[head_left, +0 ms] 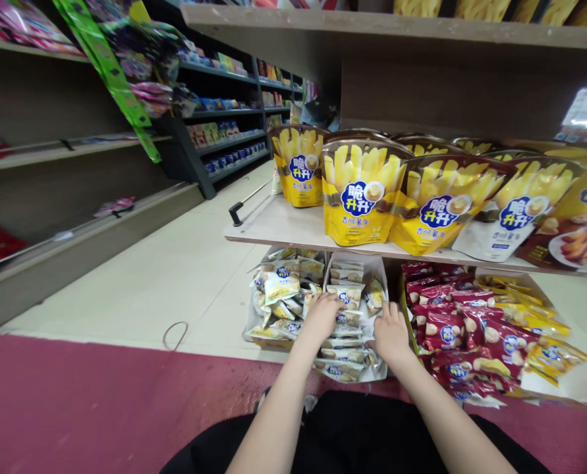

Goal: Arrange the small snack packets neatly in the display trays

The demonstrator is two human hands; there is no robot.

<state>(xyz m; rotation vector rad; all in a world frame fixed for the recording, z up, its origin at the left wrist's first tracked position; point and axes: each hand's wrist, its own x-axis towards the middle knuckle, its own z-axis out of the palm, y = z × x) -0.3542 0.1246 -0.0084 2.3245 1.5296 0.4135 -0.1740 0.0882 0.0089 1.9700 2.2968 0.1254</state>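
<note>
Low in front of me is a white carton point(379, 262) with small pale snack packets point(345, 372) standing in a row. My left hand point(323, 317) lies over the carton's left side, its fingers reaching onto a small snack packet point(348, 297) near the middle of the row. Along the carton's right side rests my right hand point(391, 331), fingers apart and thumb toward the packets. Neither hand visibly grips a packet. Another snack packet point(373, 295) leans at the right of the row, just above my right fingertips.
A heaped box of pale packets point(282, 283) adjoins on the left. To the right are red packets point(444, 332) and yellow packets point(553, 359). Large yellow pouches point(362, 197) stand on the shelf point(273, 227) overhanging the boxes. A metal hook point(234, 212) juts from its left end.
</note>
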